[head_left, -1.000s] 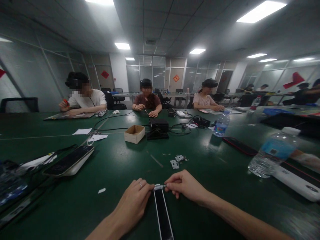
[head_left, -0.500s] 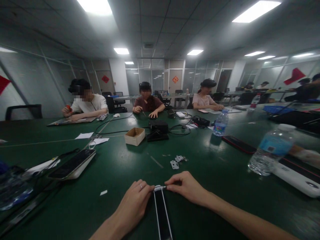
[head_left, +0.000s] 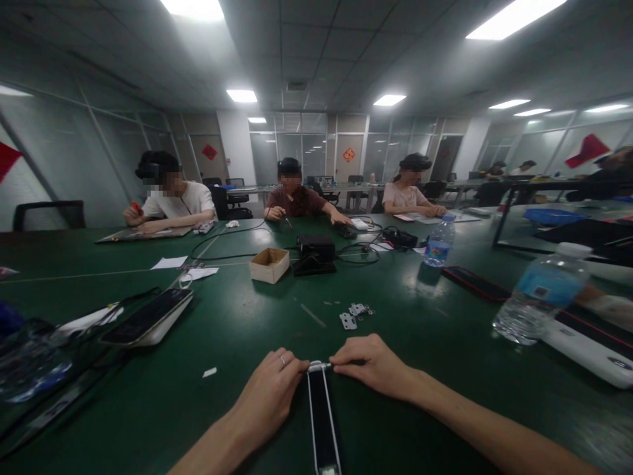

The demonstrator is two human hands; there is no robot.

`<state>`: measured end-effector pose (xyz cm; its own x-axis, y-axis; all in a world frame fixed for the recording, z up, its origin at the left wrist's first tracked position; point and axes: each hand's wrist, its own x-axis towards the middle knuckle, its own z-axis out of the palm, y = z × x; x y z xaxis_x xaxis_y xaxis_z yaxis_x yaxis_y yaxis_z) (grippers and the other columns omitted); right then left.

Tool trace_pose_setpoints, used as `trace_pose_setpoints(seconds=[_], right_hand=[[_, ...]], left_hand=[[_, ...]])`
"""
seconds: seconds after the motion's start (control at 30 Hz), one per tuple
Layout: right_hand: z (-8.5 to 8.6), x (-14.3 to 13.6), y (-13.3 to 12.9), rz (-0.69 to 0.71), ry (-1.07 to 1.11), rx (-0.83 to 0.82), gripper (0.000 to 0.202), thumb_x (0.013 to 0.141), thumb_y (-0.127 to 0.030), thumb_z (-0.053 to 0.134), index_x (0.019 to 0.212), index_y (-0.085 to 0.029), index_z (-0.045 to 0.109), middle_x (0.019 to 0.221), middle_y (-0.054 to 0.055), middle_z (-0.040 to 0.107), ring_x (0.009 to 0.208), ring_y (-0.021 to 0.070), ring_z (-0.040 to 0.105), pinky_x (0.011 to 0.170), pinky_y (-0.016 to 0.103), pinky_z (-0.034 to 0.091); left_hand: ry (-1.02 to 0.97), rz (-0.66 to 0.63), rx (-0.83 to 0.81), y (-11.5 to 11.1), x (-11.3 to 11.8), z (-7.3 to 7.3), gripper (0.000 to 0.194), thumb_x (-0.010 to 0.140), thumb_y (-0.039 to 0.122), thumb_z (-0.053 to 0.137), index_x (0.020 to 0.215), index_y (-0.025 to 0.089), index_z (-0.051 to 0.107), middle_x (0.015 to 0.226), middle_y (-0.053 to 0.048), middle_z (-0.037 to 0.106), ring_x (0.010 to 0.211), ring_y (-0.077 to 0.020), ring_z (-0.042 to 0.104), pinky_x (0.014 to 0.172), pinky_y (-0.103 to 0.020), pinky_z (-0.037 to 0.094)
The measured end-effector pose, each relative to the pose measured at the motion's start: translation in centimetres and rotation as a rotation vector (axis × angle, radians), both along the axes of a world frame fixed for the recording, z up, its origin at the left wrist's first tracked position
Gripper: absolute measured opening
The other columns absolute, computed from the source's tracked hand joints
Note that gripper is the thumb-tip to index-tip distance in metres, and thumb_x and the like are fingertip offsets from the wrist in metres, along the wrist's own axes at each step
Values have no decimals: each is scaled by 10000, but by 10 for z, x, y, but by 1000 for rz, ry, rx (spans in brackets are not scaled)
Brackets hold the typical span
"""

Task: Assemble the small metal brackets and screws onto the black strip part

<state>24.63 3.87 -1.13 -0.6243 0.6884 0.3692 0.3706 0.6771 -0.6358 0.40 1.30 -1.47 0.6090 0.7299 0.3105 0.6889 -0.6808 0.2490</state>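
Note:
A long, narrow frame with white side rails (head_left: 311,402) and a dark middle lies lengthwise on the green table in front of me. Across its far end sits a small silver rod-like piece (head_left: 319,366). My left hand (head_left: 277,379) is closed, its thumb and fingertips pinched at the rod's left end; a ring is on one finger. At the other end, the fingertips of my right hand (head_left: 368,363) pinch the rod. What lies inside each pinch is largely hidden. Beyond my hands are flat metal plates with holes (head_left: 349,320) and several small rings.
Farther off are an open cardboard box (head_left: 270,265) and a black device on a stand (head_left: 315,254). A phone (head_left: 148,316) lies left. Water bottles (head_left: 539,293) stand right, near a black frame (head_left: 502,221). Co-workers sit across the table.
My hands keep their pinch at the rod, and the view has shifted slightly. A black frame has appeared at the right. The middle co-worker's hand has moved to the right.

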Motion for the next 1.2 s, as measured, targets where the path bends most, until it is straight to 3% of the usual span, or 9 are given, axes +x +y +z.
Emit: trace_pose_setpoints(seconds=[0.23,0.43,0.6,0.73,0.97,1.2], right_hand=[[1,1,-1,-38,-51,-90,202,882,-323,608,962,-192,740,889,35,737,775,147,676,730,241,515],[2,0,-5,-47,-93,-40,204,886,-274,586,986,-173,731,887,54,729,781,156,657,740,260,492],[-1,-13,-8,-193,68,-445,187,823,-270,632,887,-125,731,711,34,689,603,128,603,581,236,475],[-3,-20,-9,-261,228,-747,235,743,-304,707,836,-89,700,751,48,687,583,101,581,554,227,471],[-2,-17,-10,-240,415,-942,374,619,-372,813,794,-73,672,716,57,686,563,96,586,556,239,477],[-4,-19,-11,-215,516,-1021,368,629,-346,829,820,-72,674,728,65,697,570,85,589,567,217,465]], left_hand=[[27,4,-23,-1,1,5,264,912,43,441,1057,181,613,894,-35,629,824,-174,562,712,-271,473],[66,-1,-23,0,1,6,250,908,29,458,1044,161,621,896,-41,643,818,-178,572,735,-294,472],[108,15,4,-1,1,4,245,905,29,470,1034,167,625,891,-39,645,811,-189,572,742,-322,470],[151,49,29,-3,2,2,268,889,10,471,1043,167,626,895,-44,643,816,-198,569,748,-335,470],[153,103,10,-5,11,1,258,901,31,465,1032,171,637,885,-39,650,813,-197,576,753,-334,473],[113,127,-22,-8,12,2,222,906,55,478,982,180,645,870,-30,666,799,-185,596,733,-307,488]])
